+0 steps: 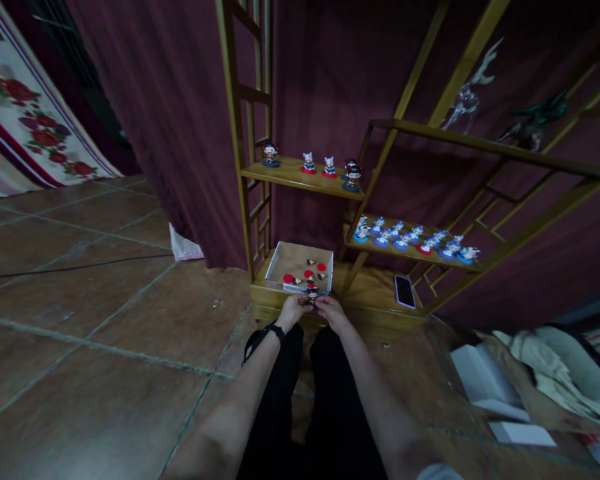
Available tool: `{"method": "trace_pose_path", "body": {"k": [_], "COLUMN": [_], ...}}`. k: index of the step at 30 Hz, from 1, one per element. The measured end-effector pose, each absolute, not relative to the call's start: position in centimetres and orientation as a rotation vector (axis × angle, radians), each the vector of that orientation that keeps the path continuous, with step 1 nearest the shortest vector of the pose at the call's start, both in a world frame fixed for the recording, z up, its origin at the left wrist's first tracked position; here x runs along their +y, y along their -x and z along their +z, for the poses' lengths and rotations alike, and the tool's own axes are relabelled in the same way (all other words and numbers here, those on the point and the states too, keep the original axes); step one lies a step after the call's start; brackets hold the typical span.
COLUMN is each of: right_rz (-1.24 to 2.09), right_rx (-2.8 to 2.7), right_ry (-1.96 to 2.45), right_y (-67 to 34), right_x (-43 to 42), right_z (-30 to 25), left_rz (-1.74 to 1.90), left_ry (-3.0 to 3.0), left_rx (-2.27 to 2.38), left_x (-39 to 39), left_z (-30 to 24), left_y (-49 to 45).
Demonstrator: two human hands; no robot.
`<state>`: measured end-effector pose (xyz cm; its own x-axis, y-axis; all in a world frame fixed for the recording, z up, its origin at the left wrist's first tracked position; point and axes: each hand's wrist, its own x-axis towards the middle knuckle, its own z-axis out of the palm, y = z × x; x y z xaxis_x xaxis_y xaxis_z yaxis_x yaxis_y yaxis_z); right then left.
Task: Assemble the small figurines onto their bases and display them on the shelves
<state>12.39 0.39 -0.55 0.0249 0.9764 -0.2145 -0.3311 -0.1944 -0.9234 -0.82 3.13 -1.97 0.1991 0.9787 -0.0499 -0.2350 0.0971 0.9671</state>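
Between my two hands, a small black-haired figurine [313,295] stands upright, close to the near edge of a shallow cardboard box. My left hand [294,311] grips it from the left, with a dark band on the wrist. From the other side my right hand [331,312] pinches its base. The white-rimmed box [275,267] sits on the bottom shelf and holds several small figurines and red round bases [289,279]. Fingers hide the lower part of the held figurine.
A wooden shelf unit [300,177] rises ahead, its upper ledge bearing several figurines. More blue-and-white figurines [401,241] crowd the ledge at right. A phone [405,292] lies on the bottom shelf. White boxes [487,380] and cloth lie on the floor at right; a black cable [80,267] crosses the tiles at left.
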Motion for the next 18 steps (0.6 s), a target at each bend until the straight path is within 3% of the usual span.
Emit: {"method": "trace_pose_path", "body": {"k": [18], "right_rz": [1.432], "right_rx": [-0.913], "right_ry": [1.166], "right_y": [-12.5], "right_x": [0.5], "right_z": [-1.4], "left_rz": [1.109], "left_ry": [-1.03], "left_rx": [1.069], "left_x": [2.9], "left_z": [-1.6], "left_y": [1.2]}}
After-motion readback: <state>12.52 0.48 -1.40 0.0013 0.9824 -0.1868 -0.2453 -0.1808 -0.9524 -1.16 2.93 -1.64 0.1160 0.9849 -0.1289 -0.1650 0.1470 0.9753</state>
